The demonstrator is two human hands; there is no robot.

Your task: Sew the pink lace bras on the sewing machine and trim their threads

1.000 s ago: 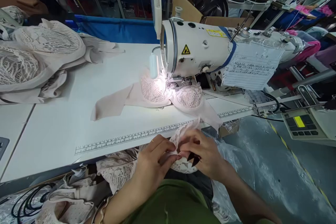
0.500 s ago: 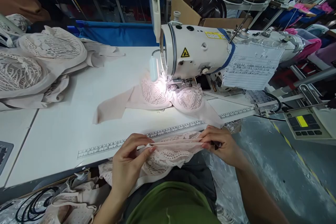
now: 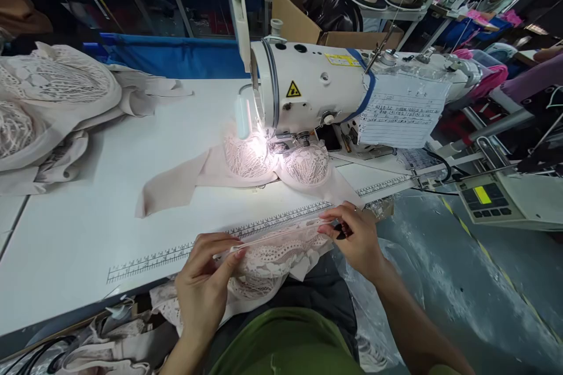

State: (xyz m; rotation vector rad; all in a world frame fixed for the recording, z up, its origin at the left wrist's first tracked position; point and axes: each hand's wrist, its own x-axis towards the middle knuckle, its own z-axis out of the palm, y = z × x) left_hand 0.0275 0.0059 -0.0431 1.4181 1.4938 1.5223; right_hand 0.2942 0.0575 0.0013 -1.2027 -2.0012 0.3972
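A pale pink lace bra (image 3: pixel 275 258) is stretched between my hands over my lap, at the table's front edge. My left hand (image 3: pixel 211 272) pinches the left end of its upper edge between thumb and fingers. At the other end my right hand (image 3: pixel 352 234) pinches the same edge, and a small dark tool, its kind partly hidden, sits in that palm. Beyond them a second bra (image 3: pixel 305 165) lies on the table under the head of a white sewing machine (image 3: pixel 308 85), lit by a bright lamp.
A printed ruler (image 3: pixel 167 255) runs along the front of the white table (image 3: pixel 88 234). Stacked bras (image 3: pixel 57 88) lie at the left. More lace pieces (image 3: pixel 118 345) hang below the edge. A control box (image 3: pixel 488 199) stands at the right, and a handwritten sheet (image 3: pixel 400 108) covers the machine's arm.
The view has shifted, so the table and machine appear further left. The held bra's upper edge, folded double before, now lies flatter and slants up towards my right hand. Both hands keep their pinch.
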